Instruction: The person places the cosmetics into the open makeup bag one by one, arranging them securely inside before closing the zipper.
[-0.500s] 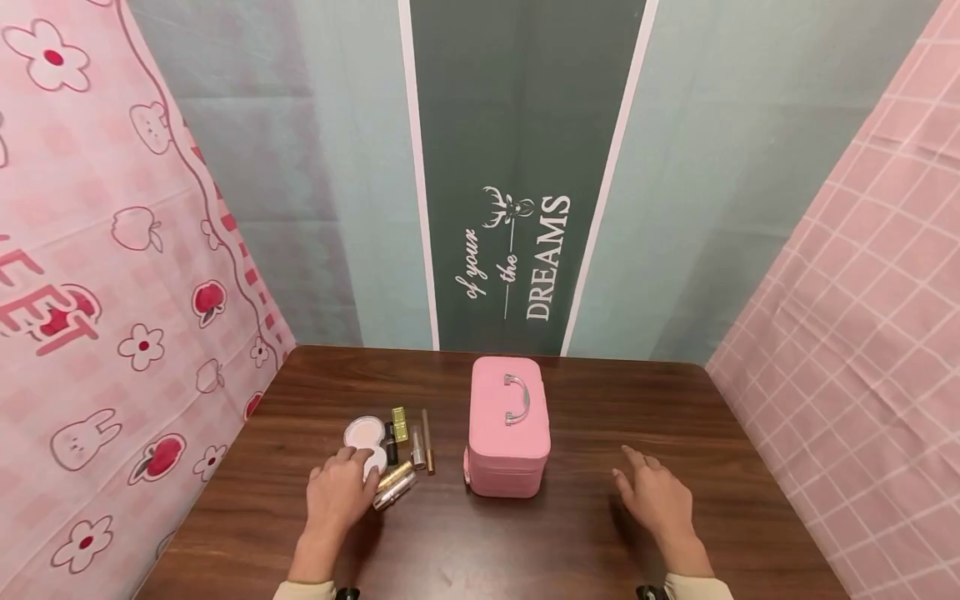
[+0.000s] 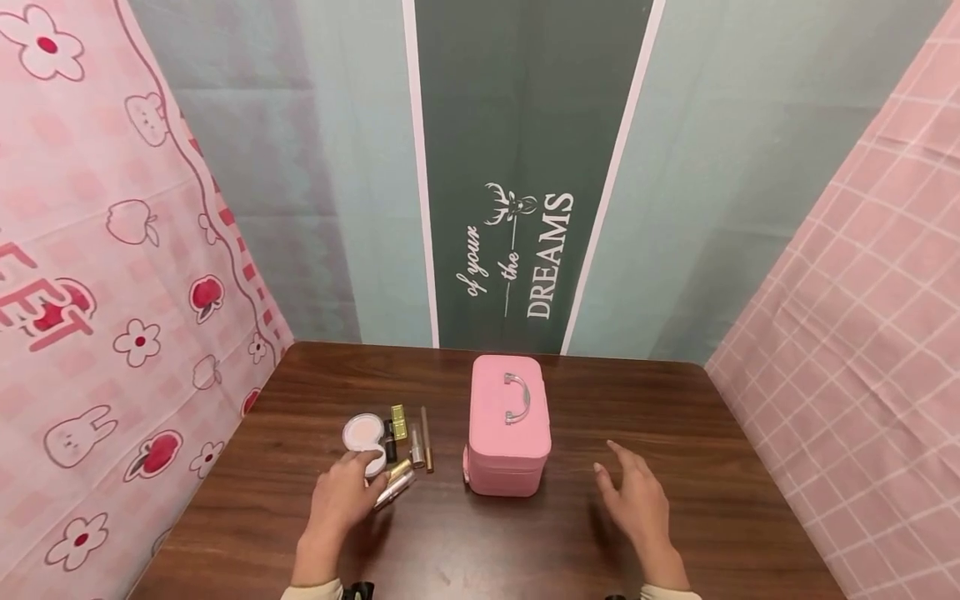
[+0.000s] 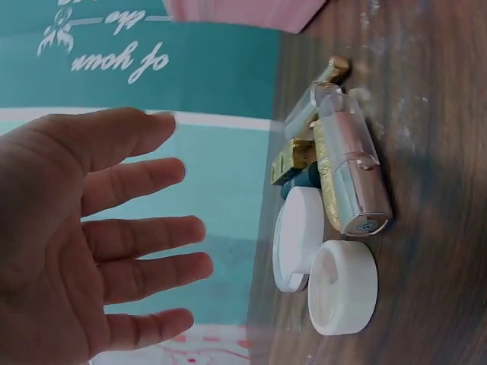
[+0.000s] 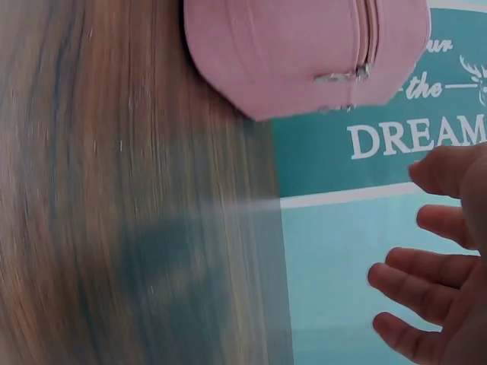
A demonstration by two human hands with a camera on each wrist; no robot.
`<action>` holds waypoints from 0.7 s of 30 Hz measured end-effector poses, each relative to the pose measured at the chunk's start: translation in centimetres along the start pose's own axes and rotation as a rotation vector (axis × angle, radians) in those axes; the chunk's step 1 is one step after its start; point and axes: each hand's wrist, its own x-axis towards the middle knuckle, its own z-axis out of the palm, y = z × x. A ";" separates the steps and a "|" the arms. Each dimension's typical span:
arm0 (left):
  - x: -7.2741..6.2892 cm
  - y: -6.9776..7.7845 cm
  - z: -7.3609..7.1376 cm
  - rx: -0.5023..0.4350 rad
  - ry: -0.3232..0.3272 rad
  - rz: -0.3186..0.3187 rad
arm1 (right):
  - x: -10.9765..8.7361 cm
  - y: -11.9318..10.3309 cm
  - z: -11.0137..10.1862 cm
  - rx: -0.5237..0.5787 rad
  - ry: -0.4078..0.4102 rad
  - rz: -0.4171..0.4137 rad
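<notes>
A pink cosmetic case [image 2: 510,417] with a silver handle on its lid stands closed at the middle of the table. My left hand [image 2: 341,496] hovers over the near side of a group of cosmetics, fingers spread and holding nothing. Under and beyond it lie a round compact [image 2: 363,432], a white jar [image 3: 344,289], a clear-and-pink lipstick tube [image 3: 354,167], a gold tube [image 2: 399,470], a black tube [image 2: 390,442], a gold box [image 2: 399,422] and a slim brown pencil [image 2: 427,437]. To the right of the case, my right hand [image 2: 637,504] is raised, its fingers relaxed around nothing.
The dark wooden table [image 2: 675,408] meets a green-grey curtain [image 2: 360,208] at its back edge. Pink patterned cloth [image 2: 97,333] hangs on the left, pink checked cloth [image 2: 862,333] on the right. A zip [image 4: 367,46] runs along the case's side.
My right hand has moved a little left, closer to the case. The left hand has shifted slightly to the right over the cosmetics. The case and cosmetics have stayed put.
</notes>
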 end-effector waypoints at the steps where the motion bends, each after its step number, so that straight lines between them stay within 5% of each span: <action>1: 0.0 0.0 0.0 -0.022 -0.002 -0.006 | 0.0 -0.2 0.2 0.014 0.020 -0.005; 8: -0.8 -0.8 0.9 -0.149 -0.001 -0.006 | -0.5 -1.4 1.7 0.186 0.138 -0.092; 21: -1.4 -2.7 3.3 -0.234 0.183 0.026 | -0.2 -4.7 3.6 0.395 0.248 -0.246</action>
